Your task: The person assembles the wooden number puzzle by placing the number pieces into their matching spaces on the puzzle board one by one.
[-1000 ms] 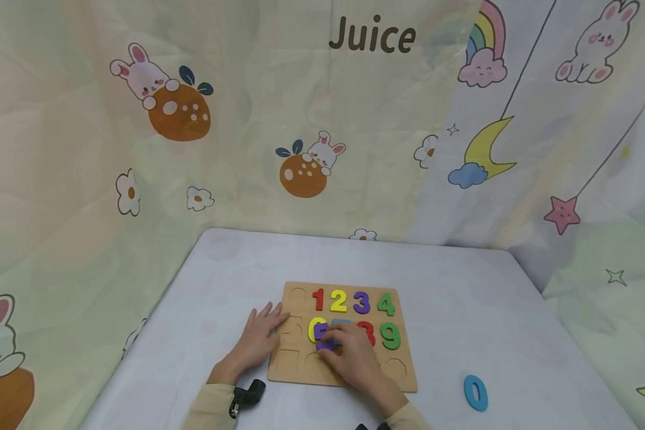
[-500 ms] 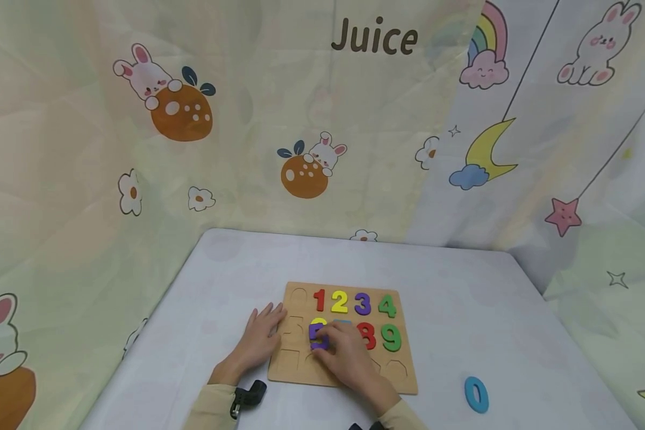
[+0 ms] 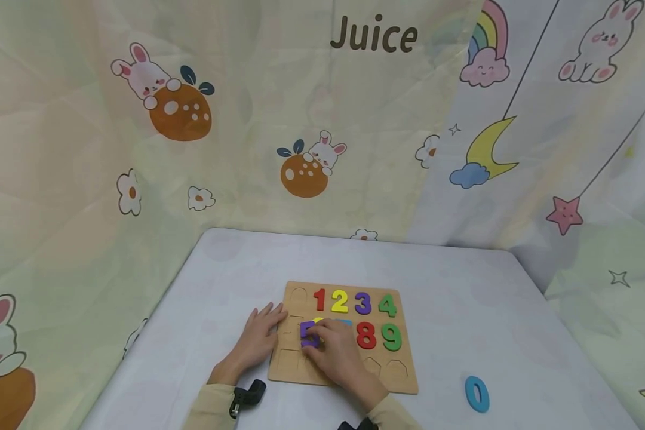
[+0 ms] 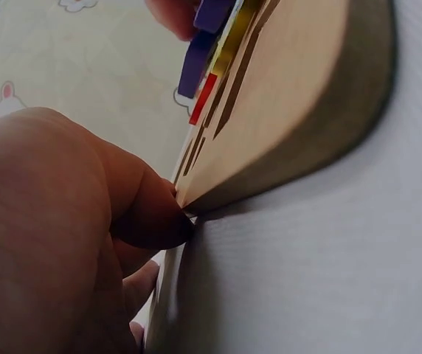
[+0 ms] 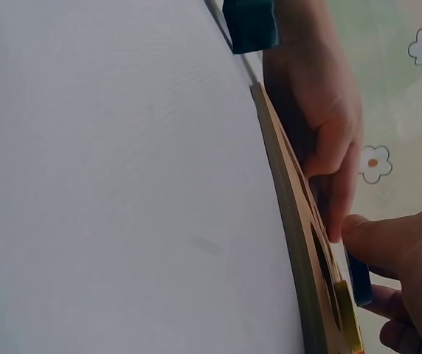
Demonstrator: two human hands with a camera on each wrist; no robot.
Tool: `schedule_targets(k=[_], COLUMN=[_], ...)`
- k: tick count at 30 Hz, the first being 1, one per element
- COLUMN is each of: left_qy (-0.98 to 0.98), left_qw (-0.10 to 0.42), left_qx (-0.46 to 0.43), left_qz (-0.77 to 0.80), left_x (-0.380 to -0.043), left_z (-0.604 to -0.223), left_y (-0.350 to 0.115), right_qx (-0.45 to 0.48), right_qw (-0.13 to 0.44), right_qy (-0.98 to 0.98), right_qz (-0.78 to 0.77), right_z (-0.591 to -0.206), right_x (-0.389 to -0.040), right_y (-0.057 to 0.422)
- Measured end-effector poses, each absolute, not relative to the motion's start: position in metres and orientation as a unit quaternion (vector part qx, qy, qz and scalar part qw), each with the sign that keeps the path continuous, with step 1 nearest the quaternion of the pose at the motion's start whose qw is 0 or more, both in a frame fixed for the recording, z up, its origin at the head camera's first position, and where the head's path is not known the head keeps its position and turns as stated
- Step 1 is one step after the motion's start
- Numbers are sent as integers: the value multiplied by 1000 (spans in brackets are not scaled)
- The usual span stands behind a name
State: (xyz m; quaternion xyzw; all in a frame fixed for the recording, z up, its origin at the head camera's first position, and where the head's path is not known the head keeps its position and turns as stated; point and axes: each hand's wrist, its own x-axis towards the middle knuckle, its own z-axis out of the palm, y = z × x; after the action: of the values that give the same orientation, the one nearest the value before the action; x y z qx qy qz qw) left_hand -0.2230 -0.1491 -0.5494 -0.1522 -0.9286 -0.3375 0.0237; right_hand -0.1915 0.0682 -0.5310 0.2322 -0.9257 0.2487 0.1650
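The right hand pinches a purple five between thumb and fingers, holding it raised over the left part of the wooden board's middle row. The left hand lies with its fingers extended and spread, touching the board's left edge. Red one, yellow two, purple three and green four sit in the top row; red eight and green nine sit below (a yellow number and a blue one are partly hidden by the right hand). A blue zero lies on the white table, well right of the board.
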Motion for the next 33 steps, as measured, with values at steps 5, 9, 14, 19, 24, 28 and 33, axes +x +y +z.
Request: schedule_targets(k=[5, 9, 14, 19, 24, 28, 33], left_qy=[-928, -929, -927, -926, -926, -924, -924], left_qw=[21, 10, 16, 30, 33, 36, 30], left_qx=[-157, -149, -153, -158, -157, -157, -153], left_qz=[-338, -340, -341, -342, -342, -346, -348], left_x=[-223, -223, -223, -223, -223, -222, -222], left_z=[-549, -546, -546, -549, -550, -548, -547], left_y=[-149, -148, -148, -150, -150, -150, -150], right_qx=[224, 230, 225, 208, 188, 185, 194], right_qw=[144, 140, 138, 137, 136, 138, 134], right_qy=[-933, -932, -933, -937, -941, -943, -942], right_qz=[242, 244, 244, 245, 247, 240, 237], right_z=[-532, -531, -532, -535, -537, -537, -538], right_x=[-191, -190, -191, -192, -193, -194, -194], right_y=[59, 54, 48, 42, 36, 33, 32])
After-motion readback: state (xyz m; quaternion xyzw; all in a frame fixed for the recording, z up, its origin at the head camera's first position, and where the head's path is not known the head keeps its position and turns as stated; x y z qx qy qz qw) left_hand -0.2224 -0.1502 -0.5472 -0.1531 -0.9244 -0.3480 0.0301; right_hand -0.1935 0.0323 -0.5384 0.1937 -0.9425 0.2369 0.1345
